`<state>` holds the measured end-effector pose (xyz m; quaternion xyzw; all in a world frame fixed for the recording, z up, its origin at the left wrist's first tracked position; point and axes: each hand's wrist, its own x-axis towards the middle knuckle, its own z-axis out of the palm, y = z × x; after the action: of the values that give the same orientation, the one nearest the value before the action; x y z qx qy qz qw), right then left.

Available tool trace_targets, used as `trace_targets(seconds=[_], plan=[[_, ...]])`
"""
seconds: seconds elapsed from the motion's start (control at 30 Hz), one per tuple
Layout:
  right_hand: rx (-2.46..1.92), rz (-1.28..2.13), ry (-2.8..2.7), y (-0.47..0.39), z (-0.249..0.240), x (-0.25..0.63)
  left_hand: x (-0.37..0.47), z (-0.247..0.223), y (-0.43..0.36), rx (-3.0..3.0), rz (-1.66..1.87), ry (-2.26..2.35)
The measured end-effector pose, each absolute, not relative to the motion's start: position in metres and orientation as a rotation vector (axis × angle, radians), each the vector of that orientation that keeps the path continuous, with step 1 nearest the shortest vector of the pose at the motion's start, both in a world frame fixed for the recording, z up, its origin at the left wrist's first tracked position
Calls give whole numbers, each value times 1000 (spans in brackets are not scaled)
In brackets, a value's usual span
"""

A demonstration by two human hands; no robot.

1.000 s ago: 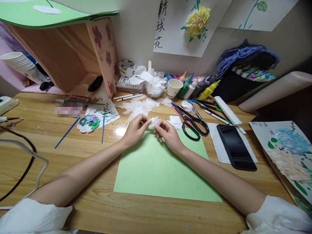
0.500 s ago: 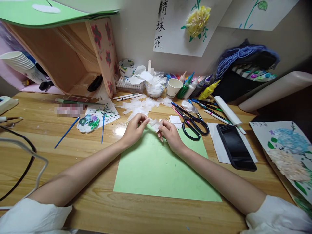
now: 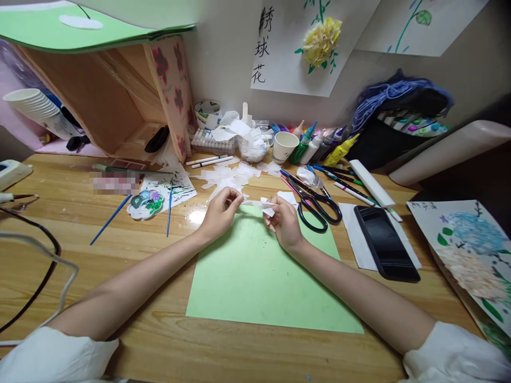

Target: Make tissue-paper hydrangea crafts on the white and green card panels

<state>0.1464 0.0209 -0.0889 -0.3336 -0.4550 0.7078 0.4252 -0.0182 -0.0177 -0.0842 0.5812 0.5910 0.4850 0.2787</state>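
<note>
Above the far edge of a green sheet of paper (image 3: 255, 276), both hands pinch a small piece of thin white paper (image 3: 257, 204). My left hand (image 3: 220, 214) grips its left end between thumb and forefinger. At the right end, my right hand (image 3: 285, 223) has its fingers closed on the paper, and a folded-looking corner shows by the fingertips. Just behind my hands lie several loose white paper pieces (image 3: 229, 175). Black-handled scissors (image 3: 313, 205) rest to the right of my right hand, beside a small stack of white paper squares (image 3: 288, 198).
A phone (image 3: 387, 242) lies on white paper at the right. A paper cup (image 3: 285, 147), paint bottles (image 3: 315, 146) and a bowl of paper scraps (image 3: 254, 146) line the wall. Brushes and a paint palette (image 3: 146, 204) are at the left, near an open box (image 3: 131, 101).
The white paper is now stretched flatter between my hands. My right hand has moved slightly right, away from my left. The view has tilted slightly.
</note>
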Motion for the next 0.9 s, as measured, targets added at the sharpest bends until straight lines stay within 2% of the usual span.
trace_targets(seconds=[0.2,0.4,0.5,0.57,0.7,0.9], plan=[[-804,1763,-1047,22,-88,144,-23,-86,-16,1472,1384,1708],[-839,1787,-1104,23,-90,144,-39,-94,-8,1427,1382,2068],[-900,1770,-1200,22,-91,143,-37,-91,-12,1530,1495,2190],[-945,1738,-1282,21,-89,142,-30,-84,-18,1722,1536,2135],[-923,1662,-1496,17,-86,141,-15,-73,-32,2211,1272,1861],[-879,1588,-1607,17,-87,142,-12,-74,-33,2304,1123,1809]])
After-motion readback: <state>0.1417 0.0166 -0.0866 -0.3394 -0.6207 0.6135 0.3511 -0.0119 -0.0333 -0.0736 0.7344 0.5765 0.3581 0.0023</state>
